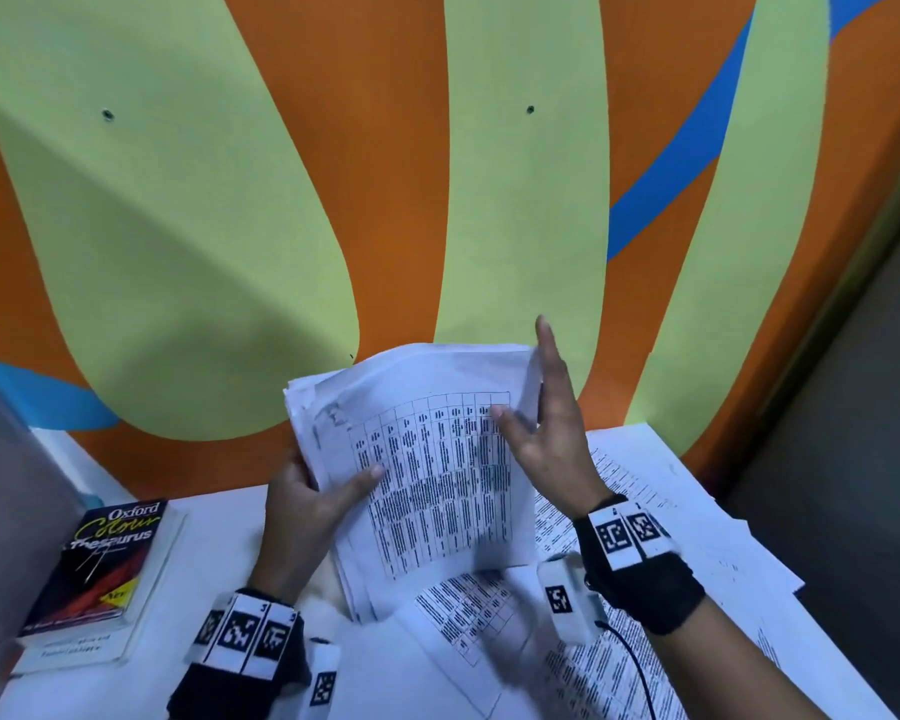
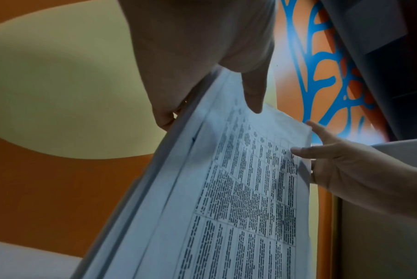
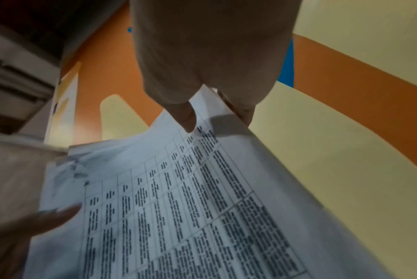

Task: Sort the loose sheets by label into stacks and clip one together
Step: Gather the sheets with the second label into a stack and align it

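Holding a thick bundle of sheets (image 1: 427,475) upright above the bench (image 1: 219,522), the person is gripping it from both sides. The left hand (image 1: 302,517) is clamping the bundle's left edge, its thumb (image 1: 365,480) lying across the printed front and the other fingers wrapped behind the paper; in the left wrist view the thumb (image 2: 254,94) is pressing the top page while the fingers are curling under the stack's edge. The right hand (image 1: 552,439) is taking the upper right corner of the bundle, its thumb (image 1: 510,420) resting on the printed table and its long fingers standing nearly straight behind the sheets; the right wrist view is showing the thumb tip (image 3: 187,119) on the page and a fingertip (image 3: 246,116) behind the edge, so this grip is pinching the paper too. The front page is carrying a grid of dark text columns, and its lower edge is hanging just above the papers on the bench. More loose printed sheets (image 1: 645,517) are lying spread over the right part of the bench, overlapping one another, one of them (image 1: 468,615) sitting slantwise just below the held bundle. A thesaurus (image 1: 100,569) is lying on another thin booklet at the left of the bench, well apart from the papers. Both wrists are wearing black straps with square coded markers. Behind the bench, an orange wall (image 1: 396,148) with pale green shapes is filling the view.
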Available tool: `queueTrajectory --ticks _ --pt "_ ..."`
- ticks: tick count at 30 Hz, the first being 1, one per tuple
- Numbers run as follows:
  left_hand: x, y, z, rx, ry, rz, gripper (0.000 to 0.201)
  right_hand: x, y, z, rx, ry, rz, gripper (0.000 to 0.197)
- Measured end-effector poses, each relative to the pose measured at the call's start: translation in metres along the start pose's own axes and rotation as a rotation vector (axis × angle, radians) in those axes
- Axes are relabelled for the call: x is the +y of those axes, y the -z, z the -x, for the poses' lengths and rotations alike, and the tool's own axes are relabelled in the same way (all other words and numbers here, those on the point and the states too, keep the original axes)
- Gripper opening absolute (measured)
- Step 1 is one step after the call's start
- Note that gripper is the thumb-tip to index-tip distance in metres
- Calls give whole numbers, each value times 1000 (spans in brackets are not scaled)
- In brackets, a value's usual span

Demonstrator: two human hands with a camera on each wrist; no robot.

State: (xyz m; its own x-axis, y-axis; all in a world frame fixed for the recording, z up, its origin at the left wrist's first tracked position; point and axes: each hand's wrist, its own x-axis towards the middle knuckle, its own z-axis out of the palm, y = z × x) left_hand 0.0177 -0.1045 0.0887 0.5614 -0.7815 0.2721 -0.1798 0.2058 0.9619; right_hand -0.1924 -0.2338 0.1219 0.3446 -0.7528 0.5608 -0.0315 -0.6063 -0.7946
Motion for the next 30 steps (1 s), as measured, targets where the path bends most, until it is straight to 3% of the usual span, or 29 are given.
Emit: queueTrajectory --ticks 2,4,8,11,14,16,19,23,27,29,30 --pt "0 -2 1 7 1 0 47 -3 0 2 -31 31 64 66" --pt "-2 -2 0 31 12 9 52 -9 1 0 -22 38 72 57" --pt "-7 -9 3 56 40 34 30 1 1 3 66 -162 -140 71" --pt "-6 -15 5 108 74 9 9 12 -5 12 49 -232 -112 42" --pt "2 -12 0 130 30 -4 25 0 -8 9 36 -193 -128 35" --pt "3 -8 -1 104 -4 5 34 -4 -6 6 0 -219 -218 43" --pt "-6 -5 4 9 62 23 37 6 -3 15 -87 -283 -210 52" --pt "-19 -11 11 12 139 -11 15 19 -13 36 -116 -370 11 12" --pt "-17 -11 7 74 88 -7 16 14 -18 34 -47 -301 -28 16" --pt "-18 -9 6 53 102 4 20 10 -18 33 -97 -302 -106 27" --pt "-22 -8 6 48 133 7 32 13 -17 34 -154 -318 -111 38"
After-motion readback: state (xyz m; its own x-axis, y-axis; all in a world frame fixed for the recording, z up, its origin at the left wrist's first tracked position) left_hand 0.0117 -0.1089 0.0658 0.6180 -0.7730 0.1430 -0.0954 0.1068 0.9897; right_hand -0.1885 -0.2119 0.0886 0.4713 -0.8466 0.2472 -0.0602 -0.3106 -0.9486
